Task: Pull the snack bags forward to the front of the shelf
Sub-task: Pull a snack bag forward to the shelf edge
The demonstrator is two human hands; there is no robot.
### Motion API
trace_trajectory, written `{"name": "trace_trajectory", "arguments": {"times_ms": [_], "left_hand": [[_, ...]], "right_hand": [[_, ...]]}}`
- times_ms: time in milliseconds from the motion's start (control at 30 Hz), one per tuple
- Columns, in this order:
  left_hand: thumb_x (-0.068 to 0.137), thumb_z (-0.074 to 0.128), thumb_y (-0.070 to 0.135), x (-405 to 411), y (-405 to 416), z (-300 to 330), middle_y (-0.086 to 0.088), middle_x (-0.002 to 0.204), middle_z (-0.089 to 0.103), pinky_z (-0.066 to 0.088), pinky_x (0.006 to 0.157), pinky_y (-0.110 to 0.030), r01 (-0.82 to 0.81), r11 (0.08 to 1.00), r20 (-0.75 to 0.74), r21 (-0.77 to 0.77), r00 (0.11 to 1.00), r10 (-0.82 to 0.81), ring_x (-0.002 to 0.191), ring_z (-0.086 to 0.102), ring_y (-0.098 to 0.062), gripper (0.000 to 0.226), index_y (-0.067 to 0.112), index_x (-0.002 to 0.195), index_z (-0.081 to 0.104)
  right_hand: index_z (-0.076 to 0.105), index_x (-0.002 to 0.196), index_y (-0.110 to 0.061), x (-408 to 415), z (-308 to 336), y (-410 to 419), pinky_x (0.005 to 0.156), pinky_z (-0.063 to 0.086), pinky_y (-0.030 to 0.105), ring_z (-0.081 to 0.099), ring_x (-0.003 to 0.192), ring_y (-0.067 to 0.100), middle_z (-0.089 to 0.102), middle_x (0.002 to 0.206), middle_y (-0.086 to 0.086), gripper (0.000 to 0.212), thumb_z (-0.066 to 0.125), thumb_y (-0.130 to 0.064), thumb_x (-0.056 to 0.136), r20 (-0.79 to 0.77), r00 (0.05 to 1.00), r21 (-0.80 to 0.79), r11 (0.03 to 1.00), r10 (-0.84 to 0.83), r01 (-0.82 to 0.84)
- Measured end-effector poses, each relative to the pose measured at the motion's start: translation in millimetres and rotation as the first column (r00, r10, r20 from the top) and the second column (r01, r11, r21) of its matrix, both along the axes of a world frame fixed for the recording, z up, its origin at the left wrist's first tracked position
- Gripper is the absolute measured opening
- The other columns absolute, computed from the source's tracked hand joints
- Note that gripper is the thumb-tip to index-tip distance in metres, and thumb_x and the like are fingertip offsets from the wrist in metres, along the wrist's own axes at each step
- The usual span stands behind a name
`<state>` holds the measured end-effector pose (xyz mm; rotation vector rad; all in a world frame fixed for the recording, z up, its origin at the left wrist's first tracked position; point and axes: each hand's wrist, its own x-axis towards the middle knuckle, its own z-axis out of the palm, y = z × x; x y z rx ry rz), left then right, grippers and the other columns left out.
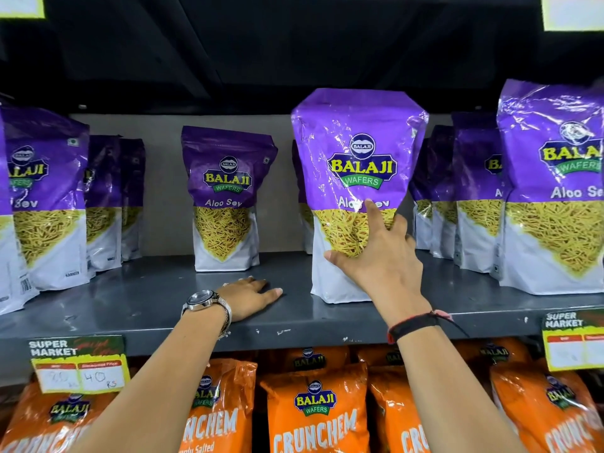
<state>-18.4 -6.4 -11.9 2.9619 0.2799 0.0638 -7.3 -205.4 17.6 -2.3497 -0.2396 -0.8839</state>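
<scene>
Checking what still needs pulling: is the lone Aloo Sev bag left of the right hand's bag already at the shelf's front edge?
No, that Aloo Sev bag stands back near the rear wall, with bare shelf before it.

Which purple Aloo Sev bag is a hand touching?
The tall purple Aloo Sev bag at centre-right: the right hand spreads across its front. The left hand lies flat on the grey shelf.

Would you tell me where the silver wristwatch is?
In the head view, the silver wristwatch sits on the left wrist, at the grey shelf's front edge, left of centre.
</scene>
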Motion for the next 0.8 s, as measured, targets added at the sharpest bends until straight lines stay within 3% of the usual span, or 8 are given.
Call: {"name": "trace_trajectory", "arguments": {"times_ms": [800], "left_hand": [[0.092, 0.024, 0.057, 1.5, 1.9, -1.2, -0.004, 0.159, 0.015, 0.015, 0.118, -0.036, 0.003, 1.0, 0.021, -0.003, 1.0, -0.003, 0.145, 0.019, -0.024, 0.063, 0.025, 0.146, 0.025]], "right_hand": [[0.01, 0.145, -0.031, -21.0, -4.0, 0.9, 0.083, 0.05, 0.046, 0.034, 0.126, 0.04, 0.024, 0.145, 0.017, 0.099, 0.07, -0.058, 0.07, 0.038, 0.997, -0.039, 0.997, -0.067, 0.069]]}}
